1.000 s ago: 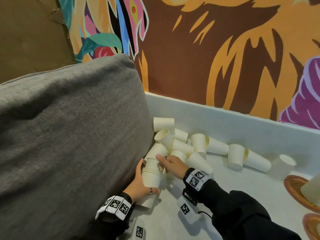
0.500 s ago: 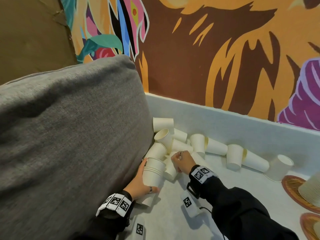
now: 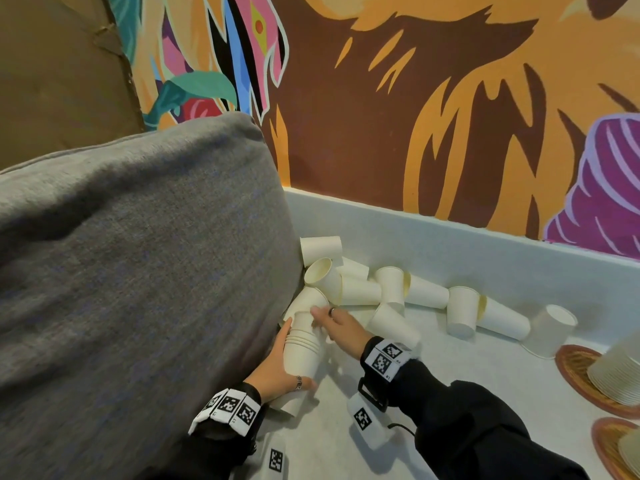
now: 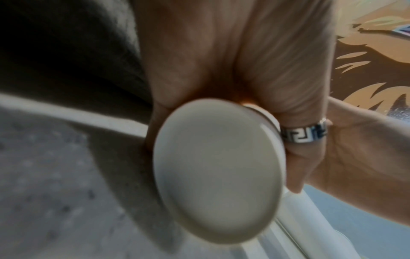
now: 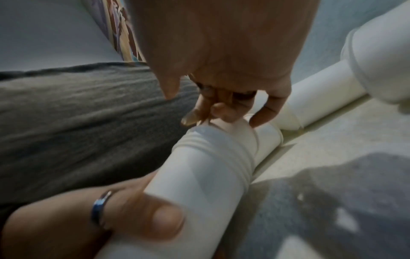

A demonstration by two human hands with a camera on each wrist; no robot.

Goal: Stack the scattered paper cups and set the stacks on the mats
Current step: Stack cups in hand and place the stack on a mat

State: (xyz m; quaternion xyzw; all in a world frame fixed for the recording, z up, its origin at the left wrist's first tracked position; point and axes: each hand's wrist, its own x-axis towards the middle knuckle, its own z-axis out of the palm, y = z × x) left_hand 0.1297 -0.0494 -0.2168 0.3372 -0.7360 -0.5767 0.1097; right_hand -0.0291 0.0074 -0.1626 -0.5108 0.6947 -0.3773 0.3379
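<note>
A mural wall (image 3: 398, 109) in orange, brown and purple rises behind a pale tabletop (image 3: 460, 386), with a big grey cushion (image 3: 131, 289) filling the nine o'clock side of the head view. The left hand (image 3: 277, 368) grips a stack of paper cups (image 3: 302, 348) lying on its side against the cushion, fingers and thumb curled around the lower cups. The right hand (image 3: 337, 325) reaches in from four o'clock, its fingers pinching at the top cup of that stack. Loose cups (image 3: 426, 292) lie scattered in a row from twelve o'clock toward three o'clock along the raised back edge. At the frame's three to four o'clock edge, a woven mat (image 3: 578, 372) carries a finished stack (image 3: 620, 375); a second mat (image 3: 609, 445) sits below it at the corner.

Left wrist view: the left hand (image 4: 233, 70) is wrapped round the stack of paper cups (image 4: 217, 171), whose round base faces the lens; a patterned ring (image 4: 303, 134) shows on the thumb at three o'clock.

Right wrist view: the right hand (image 5: 226, 57) comes down from twelve o'clock, fingers (image 5: 224, 112) bunched and pinching the rim end of the stack of paper cups (image 5: 199, 175). The left hand (image 5: 88, 226) holds the stack from seven o'clock. More loose cups (image 5: 328, 91) lie toward two o'clock, and the grey cushion (image 5: 77, 122) is at nine o'clock.
</note>
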